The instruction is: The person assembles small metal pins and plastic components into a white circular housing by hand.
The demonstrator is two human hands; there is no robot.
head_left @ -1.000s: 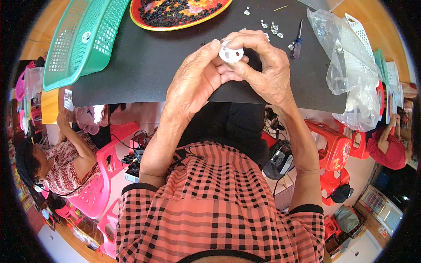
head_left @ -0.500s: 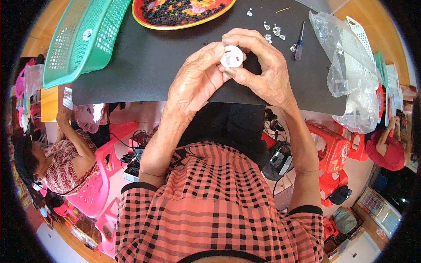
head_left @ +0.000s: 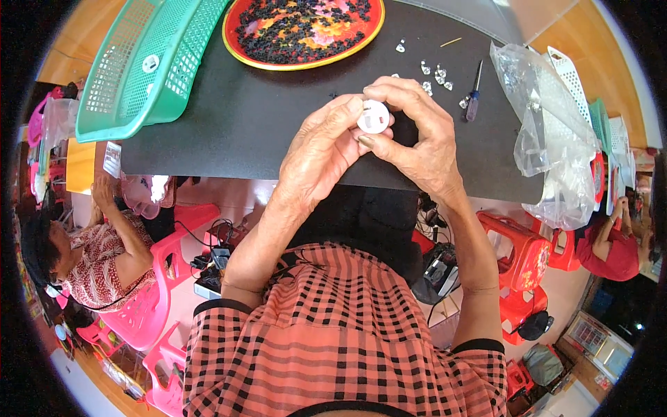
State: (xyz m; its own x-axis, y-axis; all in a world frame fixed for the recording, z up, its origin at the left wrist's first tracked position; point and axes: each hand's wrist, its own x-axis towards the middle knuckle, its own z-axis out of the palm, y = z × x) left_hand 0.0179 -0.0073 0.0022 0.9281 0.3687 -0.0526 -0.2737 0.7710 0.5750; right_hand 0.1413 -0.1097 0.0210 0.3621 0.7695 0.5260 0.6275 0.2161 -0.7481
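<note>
Above the near part of the dark table [head_left: 229, 121], both hands are closed on a small round white plastic piece [head_left: 374, 118] with slots in its face. My left hand [head_left: 321, 142] pinches its left side between thumb and fingers. From the right, my right hand [head_left: 425, 139] grips it, the thumb at its lower edge and the fingers curled behind the top. What lies behind the piece is hidden by the fingers. Beyond my right hand lie several small clear plastic parts [head_left: 440, 74] and a screwdriver [head_left: 473, 104] with a dark blue handle.
A red round tray [head_left: 232, 35] with many small black pieces lies at the back. The green basket [head_left: 177, 87] at left holds a few white round pieces. A clear plastic bag [head_left: 549, 146] covers the right edge. People sit on both sides; pink chairs [head_left: 142, 313] stand left.
The table and its things appear lower in the picture, showing more of the red tray. Both hands sit slightly lower and farther right, still holding the white piece, which is turned slightly.
</note>
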